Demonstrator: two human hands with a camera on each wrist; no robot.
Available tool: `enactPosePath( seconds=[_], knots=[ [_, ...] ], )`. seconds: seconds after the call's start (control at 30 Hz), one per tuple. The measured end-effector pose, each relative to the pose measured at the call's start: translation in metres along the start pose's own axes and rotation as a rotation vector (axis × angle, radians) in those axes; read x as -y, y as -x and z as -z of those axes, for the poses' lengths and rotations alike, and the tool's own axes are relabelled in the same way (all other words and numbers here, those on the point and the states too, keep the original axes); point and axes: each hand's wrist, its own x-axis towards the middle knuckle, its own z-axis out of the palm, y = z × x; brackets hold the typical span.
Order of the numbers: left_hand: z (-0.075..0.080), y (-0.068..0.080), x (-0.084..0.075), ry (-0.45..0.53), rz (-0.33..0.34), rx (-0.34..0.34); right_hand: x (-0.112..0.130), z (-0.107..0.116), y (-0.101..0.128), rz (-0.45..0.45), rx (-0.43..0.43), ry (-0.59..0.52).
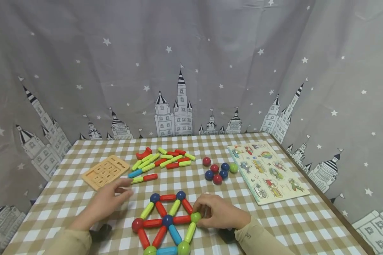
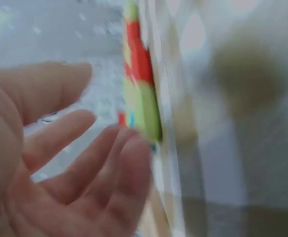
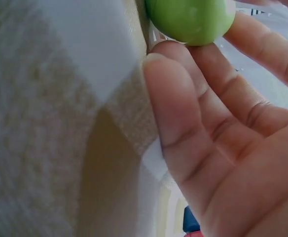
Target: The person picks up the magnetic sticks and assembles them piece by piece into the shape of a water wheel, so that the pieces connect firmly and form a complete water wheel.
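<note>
My right hand (image 1: 217, 212) holds a green ball (image 1: 196, 217) between thumb and fingers at the right corner of a flat frame of magnetic rods and balls. In the right wrist view the green ball (image 3: 193, 19) sits at the fingertips. A blue ball (image 1: 167, 220) forms the frame's middle, and a red ball (image 1: 137, 225) its left corner. My left hand (image 1: 108, 200) hovers with loosely bent fingers beside a joined green and red rod pair (image 1: 143, 179). Nothing shows between the left fingers (image 2: 65, 133) in the left wrist view.
Several loose rods (image 1: 166, 158) lie behind the frame. Loose red, blue and green balls (image 1: 214, 168) cluster to their right. A wooden number puzzle (image 1: 106, 172) lies at left, a picture puzzle board (image 1: 268, 171) at right. A checked cloth (image 1: 64, 198) covers the table.
</note>
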Motion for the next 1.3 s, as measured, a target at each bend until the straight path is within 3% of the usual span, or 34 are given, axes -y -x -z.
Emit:
enactPosePath(
  seconds=[0.17,0.27,0.4,0.8,1.03,1.13,1.23,1.3],
  knots=[
    [0.003,-0.045,0.014,-0.107,-0.033,-0.043,-0.008,-0.001,0.001,0.027,-0.005,-0.049],
    [-0.001,-0.057,0.021,-0.124,-0.028,-0.063,-0.009,-0.002,0.001,0.030,0.004,-0.072],
    [-0.007,-0.062,0.023,-0.123,-0.031,-0.086,-0.009,0.000,0.002,0.010,0.005,-0.091],
    [-0.009,-0.057,0.014,-0.210,-0.114,-0.037,-0.006,-0.001,0.001,-0.025,0.009,-0.132],
    [-0.006,-0.047,0.005,-0.371,-0.182,0.010,-0.006,-0.001,0.000,-0.031,0.014,-0.153],
    [-0.004,-0.041,0.000,-0.407,-0.194,-0.007,-0.006,-0.001,0.000,-0.028,0.016,-0.156],
    [-0.001,-0.032,-0.015,-0.360,-0.179,-0.097,-0.006,-0.001,0.000,-0.028,0.018,-0.156],
    [-0.003,-0.023,-0.032,-0.211,-0.168,-0.135,-0.006,-0.001,0.000,-0.032,0.020,-0.157]
  ],
)
